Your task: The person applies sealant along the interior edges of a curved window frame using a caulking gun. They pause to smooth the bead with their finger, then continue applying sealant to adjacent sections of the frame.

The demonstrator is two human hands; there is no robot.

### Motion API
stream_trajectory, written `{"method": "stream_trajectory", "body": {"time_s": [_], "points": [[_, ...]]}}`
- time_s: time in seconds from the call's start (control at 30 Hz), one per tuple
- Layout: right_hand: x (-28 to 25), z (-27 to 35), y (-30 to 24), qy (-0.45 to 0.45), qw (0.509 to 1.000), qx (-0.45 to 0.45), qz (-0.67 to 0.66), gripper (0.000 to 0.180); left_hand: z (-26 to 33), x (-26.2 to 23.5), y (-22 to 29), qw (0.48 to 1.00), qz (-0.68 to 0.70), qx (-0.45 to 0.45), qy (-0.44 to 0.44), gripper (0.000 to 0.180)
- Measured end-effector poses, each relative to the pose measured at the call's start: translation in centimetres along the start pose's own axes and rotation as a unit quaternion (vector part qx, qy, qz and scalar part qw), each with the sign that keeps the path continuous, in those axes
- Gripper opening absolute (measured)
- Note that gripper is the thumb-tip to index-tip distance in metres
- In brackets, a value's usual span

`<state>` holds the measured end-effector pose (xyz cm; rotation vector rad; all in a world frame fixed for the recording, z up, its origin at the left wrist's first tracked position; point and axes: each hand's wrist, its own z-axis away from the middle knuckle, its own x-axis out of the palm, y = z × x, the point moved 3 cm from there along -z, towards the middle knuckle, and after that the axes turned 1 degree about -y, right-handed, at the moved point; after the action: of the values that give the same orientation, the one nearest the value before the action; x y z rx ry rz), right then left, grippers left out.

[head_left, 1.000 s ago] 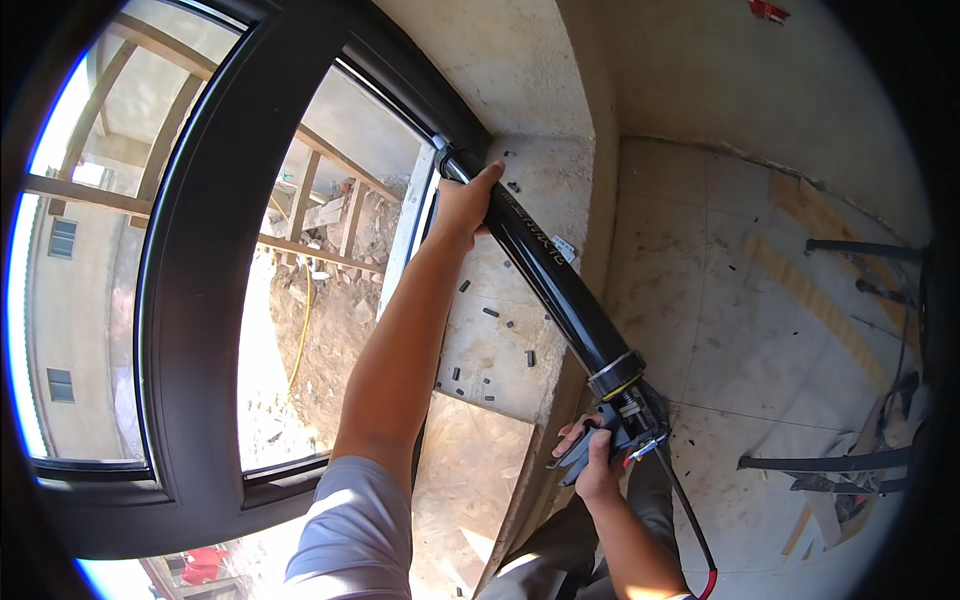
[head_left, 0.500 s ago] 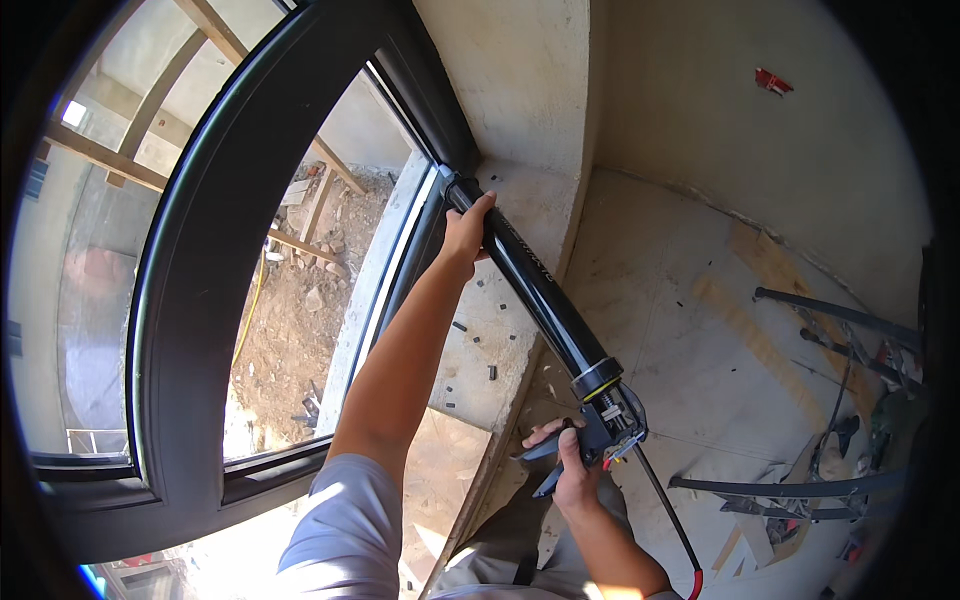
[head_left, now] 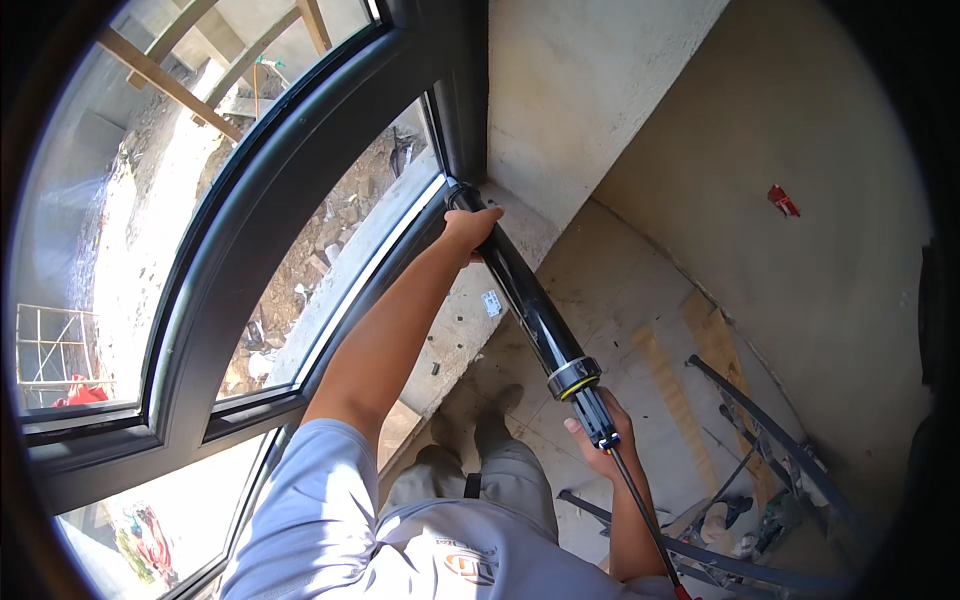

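Note:
A long black caulking gun [head_left: 530,305] slants across the middle, its pale nozzle [head_left: 450,182] at the inner corner of a dark window frame [head_left: 235,265]. My left hand [head_left: 470,230] is wrapped round the front of the barrel, just behind the nozzle. At the rear end my right hand [head_left: 624,432] grips the handle, its thumb on the near side; the trigger is mostly hidden. A thin plunger rod [head_left: 640,497] runs back from the handle past my right forearm. Beside the nozzle, a light strip [head_left: 385,248] runs along the frame's edge.
Small dark bits and a small bluish-white piece [head_left: 491,303] lie on the concrete ledge [head_left: 470,325]. A plastered wall [head_left: 570,90] rises beyond it. Dark curved bars [head_left: 770,430] and debris lie at lower right. Rubble and timber show through the glass.
My view has turned, bringing my shirt and legs into sight. The gun has rolled, so its trigger no longer shows at the side. The nozzle stays at the frame corner; both hands keep hold.

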<state>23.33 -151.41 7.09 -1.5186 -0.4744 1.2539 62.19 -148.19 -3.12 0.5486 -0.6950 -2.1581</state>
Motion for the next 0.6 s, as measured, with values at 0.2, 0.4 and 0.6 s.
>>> {"method": "stream_trajectory", "body": {"time_s": [0.2, 0.4, 0.6], "points": [[-1.9, -1.6, -2.0, -0.008, 0.982, 0.036, -0.183, 0.040, -0.8, 1.1, -0.4, 0.965, 0.234, 0.013, -0.115, 0.051], [-4.7, -3.5, -4.9, 0.017, 0.972, 0.091, -0.215, 0.065, -0.9, 2.7, 0.8, 0.935, 0.343, 0.039, -0.079, 0.037], [-5.2, -4.7, -7.7, 0.018, 0.971, 0.094, -0.221, 0.068, -0.3, 2.2, 1.3, 0.924, 0.373, 0.035, -0.071, 0.040]]}}
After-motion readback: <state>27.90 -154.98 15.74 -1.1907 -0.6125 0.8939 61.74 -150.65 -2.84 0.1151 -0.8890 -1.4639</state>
